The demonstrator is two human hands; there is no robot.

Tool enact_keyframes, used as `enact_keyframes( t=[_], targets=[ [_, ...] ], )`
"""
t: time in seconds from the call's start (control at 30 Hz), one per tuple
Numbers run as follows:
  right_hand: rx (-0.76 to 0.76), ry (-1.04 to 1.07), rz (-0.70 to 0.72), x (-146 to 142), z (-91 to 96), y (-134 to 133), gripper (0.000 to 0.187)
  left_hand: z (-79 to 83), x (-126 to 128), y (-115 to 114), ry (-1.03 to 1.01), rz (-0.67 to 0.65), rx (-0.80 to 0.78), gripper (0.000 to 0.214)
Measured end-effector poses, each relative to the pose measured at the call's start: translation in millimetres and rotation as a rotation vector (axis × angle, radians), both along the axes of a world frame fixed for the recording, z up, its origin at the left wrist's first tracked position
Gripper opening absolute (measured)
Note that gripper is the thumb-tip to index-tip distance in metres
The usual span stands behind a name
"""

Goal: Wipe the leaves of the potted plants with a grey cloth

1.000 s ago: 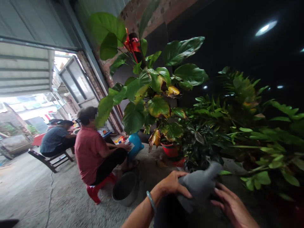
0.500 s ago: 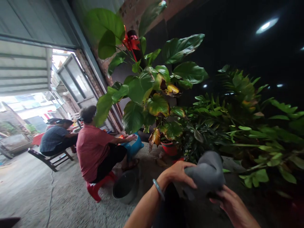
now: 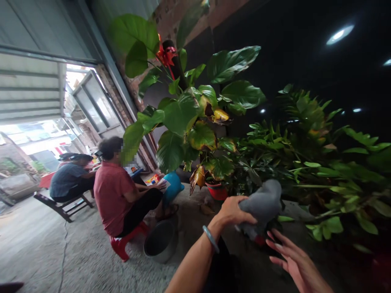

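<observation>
My left hand (image 3: 236,211), with a pale bangle on its wrist, is closed round the near side of a grey, rounded, soft-looking object (image 3: 264,203). The object resembles a stuffed toy, but its exact kind is unclear. A small red patch shows low on it, and its underside is partly dark. Just below and to the right of it, my right hand (image 3: 290,256) has its fingers spread, with nothing held in them. Whether its fingertips touch the grey object I cannot tell.
Potted leafy plants (image 3: 183,114) stand ahead and to the right, one in a red pot (image 3: 217,190). A dark bucket (image 3: 161,242) stands on the concrete floor. A person in a red shirt (image 3: 113,191) sits on a red stool (image 3: 125,240), beside a blue bag (image 3: 172,187). Others sit farther left.
My right hand has come away from the grey object and its fingers have spread. The object has turned and risen slightly in my left hand. The person in red has drawn an arm back.
</observation>
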State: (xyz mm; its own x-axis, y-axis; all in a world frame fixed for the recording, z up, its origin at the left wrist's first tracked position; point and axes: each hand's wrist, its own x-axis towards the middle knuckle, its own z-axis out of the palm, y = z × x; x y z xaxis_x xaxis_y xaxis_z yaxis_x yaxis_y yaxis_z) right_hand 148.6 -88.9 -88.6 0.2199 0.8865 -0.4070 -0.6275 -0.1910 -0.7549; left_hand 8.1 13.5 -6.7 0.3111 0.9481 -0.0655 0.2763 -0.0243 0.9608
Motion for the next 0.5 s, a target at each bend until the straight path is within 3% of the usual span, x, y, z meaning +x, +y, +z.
enact_keyframes(
  t=[0.07, 0.17, 0.27, 0.33, 0.43, 0.5],
  targets=[
    [-0.009, -0.002, 0.007, 3.5, -3.8, -3.5, 0.040, -5.4, -17.9, -10.3, 0.134, -0.114, -0.077, 0.050],
    [-0.054, 0.001, 0.003, 5.3, -6.2, -6.0, 0.041, 8.0, -37.0, -21.2, 0.158, -0.222, -0.091, 0.059],
    [-0.074, 0.023, -0.002, 2.0, -4.6, -3.9, 0.041, 30.2, -32.2, -19.5, 0.062, -0.130, 0.150, 0.058],
    [-0.059, 0.035, 0.011, -1.8, -3.2, -1.5, 0.040, 34.6, -18.3, -12.4, 0.003, -0.020, 0.321, 0.059],
    [-0.019, 0.026, 0.022, -5.5, -4.5, 1.4, 0.040, 16.6, 1.0, -3.8, 0.103, 0.061, 0.418, 0.066],
    [0.006, 0.015, 0.019, -4.7, -9.5, 2.0, 0.038, -4.7, 2.7, -5.9, 0.304, -0.039, 0.360, 0.070]
  ],
)
